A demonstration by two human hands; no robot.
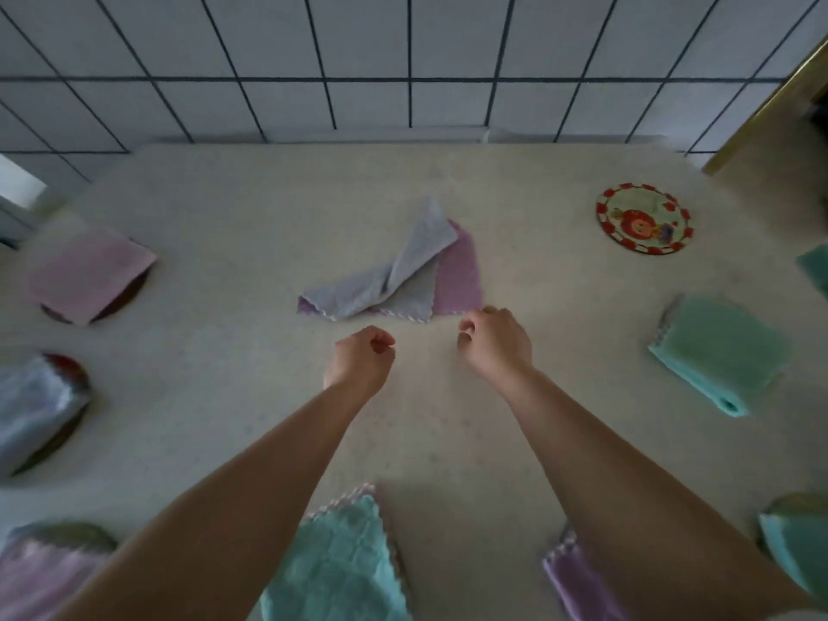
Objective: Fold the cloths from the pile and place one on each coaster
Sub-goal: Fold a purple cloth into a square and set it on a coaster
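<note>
Cloths ring the pile [394, 275] at mid-bench, and most already sit folded on coasters. Far left of the pile, a folded pink cloth [89, 273] covers a dark coaster whose rim peeks out beneath it; nearer the person on that side, a folded grey-blue cloth [36, 414] lies on another dark coaster, and a pale pink one [40, 575] on a third at the corner. The pile itself is down to two loose cloths, a grey cloth [403, 271] crumpled over a purple cloth [457, 280], presumably kept central so either hand can reach them. Just in front of the pile, the left hand [360, 360] has its fingers curled in and grips nothing. Beside it, the right hand [495, 342] hovers at the purple cloth's near corner, fingers loosely curled and apparently empty, likely poised to pick up the next cloth. Closer to the person lie a teal cloth [345, 562] and a lilac cloth [578, 575], partly hidden by the arms. Right of the pile, the patterned red coaster [644, 217] is still bare, so it looks to be the next target; nearer, a folded green cloth [717, 351] rests on the bench [269, 208], its coaster barely showing.
</note>
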